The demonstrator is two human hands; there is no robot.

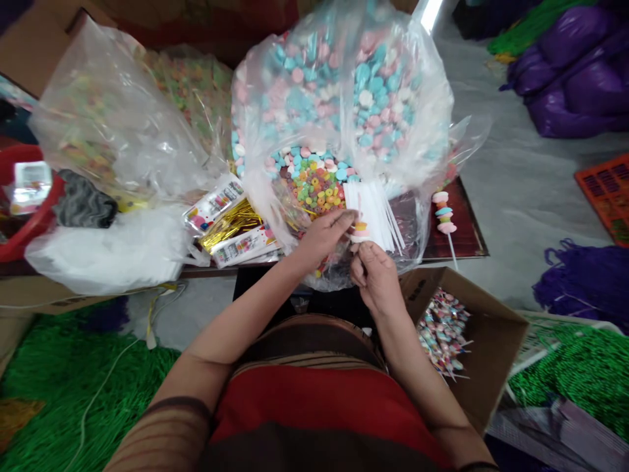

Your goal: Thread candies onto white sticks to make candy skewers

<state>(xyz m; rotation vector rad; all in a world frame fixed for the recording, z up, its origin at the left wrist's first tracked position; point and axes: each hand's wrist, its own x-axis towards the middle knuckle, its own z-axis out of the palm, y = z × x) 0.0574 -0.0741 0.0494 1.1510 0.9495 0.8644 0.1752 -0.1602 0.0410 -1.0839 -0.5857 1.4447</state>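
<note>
Skewer [362, 231] sits in front of the body [314, 400], between the hands, near the front edge of the table [469, 229]. Its long axis runs roughly away from the body, candy end outward, near end at the right hand [374, 272]. This hand is the nearer: thumb and fingers close on the skewer just under the lowest piece; any stick within the grasp is hidden. The left hand [328, 231] comes in from the left, fingertips together beside the far end; whether they pinch a piece cannot be told. The skewer shows a short stack: pale disc lowest, pink above, orange-yellow farther out. Loose sticks [381, 216] lie beyond and to the right, rings [319, 187] beyond and to the left. A fuller skewer [444, 214] lies at the table's right end.
</note>
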